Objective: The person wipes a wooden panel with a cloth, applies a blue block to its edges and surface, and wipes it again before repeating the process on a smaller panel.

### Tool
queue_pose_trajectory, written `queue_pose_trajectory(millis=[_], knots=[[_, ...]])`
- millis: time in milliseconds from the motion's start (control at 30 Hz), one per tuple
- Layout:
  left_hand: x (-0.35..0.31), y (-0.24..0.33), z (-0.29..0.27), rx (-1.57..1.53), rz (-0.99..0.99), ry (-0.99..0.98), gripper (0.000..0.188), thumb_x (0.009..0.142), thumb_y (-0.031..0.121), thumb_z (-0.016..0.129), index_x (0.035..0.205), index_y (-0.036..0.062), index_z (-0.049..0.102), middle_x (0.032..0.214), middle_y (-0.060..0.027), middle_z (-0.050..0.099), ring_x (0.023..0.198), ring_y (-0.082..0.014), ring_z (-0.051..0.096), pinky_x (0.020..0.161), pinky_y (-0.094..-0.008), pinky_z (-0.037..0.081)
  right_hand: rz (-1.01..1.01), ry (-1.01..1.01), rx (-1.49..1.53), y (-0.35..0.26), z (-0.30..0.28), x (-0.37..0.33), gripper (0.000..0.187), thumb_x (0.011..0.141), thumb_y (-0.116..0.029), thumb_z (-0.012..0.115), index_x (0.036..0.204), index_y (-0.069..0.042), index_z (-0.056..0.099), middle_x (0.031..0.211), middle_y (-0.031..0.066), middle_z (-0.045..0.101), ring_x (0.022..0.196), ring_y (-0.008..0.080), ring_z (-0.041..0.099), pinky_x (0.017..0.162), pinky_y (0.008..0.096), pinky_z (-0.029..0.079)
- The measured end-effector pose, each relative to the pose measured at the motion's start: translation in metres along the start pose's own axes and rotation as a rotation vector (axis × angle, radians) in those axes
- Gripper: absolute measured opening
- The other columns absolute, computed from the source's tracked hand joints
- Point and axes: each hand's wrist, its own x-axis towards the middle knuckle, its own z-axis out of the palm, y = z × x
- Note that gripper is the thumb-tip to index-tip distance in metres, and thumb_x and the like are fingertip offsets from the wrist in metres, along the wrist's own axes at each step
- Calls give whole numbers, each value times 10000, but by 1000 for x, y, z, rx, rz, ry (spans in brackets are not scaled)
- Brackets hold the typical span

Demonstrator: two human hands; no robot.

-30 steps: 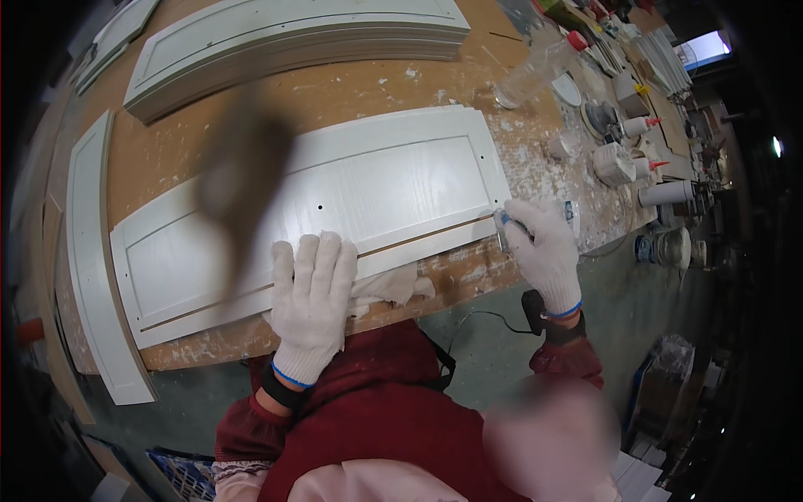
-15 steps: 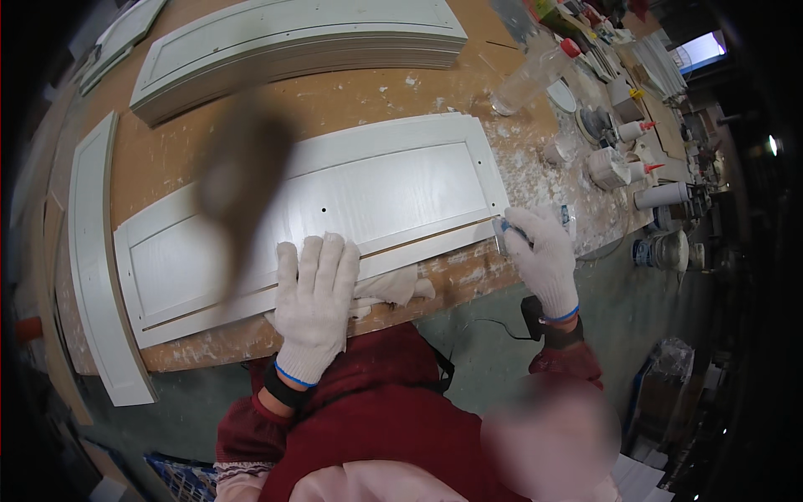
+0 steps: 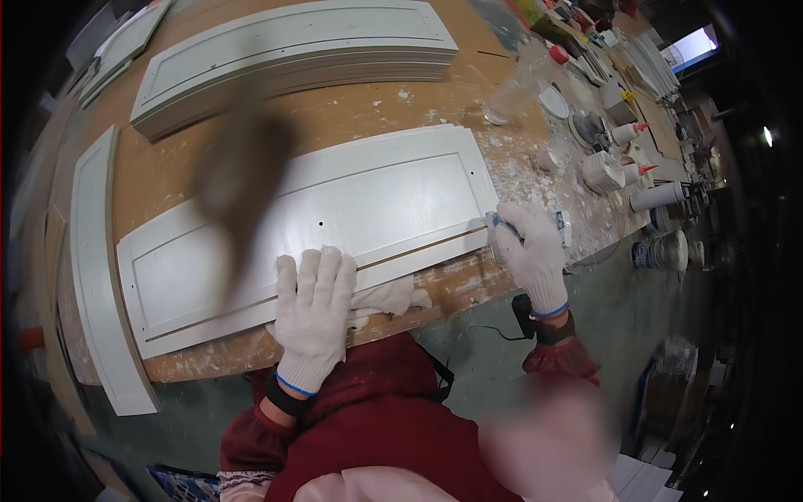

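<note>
While a curved pale strip (image 3: 104, 276) lay at the far left of the table (image 3: 351, 113), the white door panel (image 3: 309, 230) stretched left to right just ahead of both hands, its long axis tilting up toward the right. The left hand (image 3: 314, 314) pressed flat, fingers spread, on the panel's near edge beside a crumpled rag (image 3: 386, 299); the right hand (image 3: 531, 255), at the panel's right end, was curled around a small tool I could not identify

A pale grey-white cabinet door panel (image 3: 335, 222) lies flat on the paint-spattered wooden tabletop (image 3: 360, 113). The gloved left hand (image 3: 314, 314) presses flat on the panel's near edge, partly over a crumpled white rag (image 3: 389, 297). The gloved right hand (image 3: 531, 255) grips a small tool at the panel's right corner, while a second curved panel (image 3: 293, 46) lies farther back.
</note>
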Motion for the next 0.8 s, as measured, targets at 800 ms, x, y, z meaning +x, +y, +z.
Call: queue_pose_trajectory(millis=[800], knots=[[7,10,-57,-1906,-1001,-489,542,848,141,665,1326,-19,466,1172,-52,578,1059,-150,563,901,-285,460,-264,95,807,-129,82,-48,485,731,-4,720,1202,11,601,1022,129,640,828,288,633,732,373,512]])
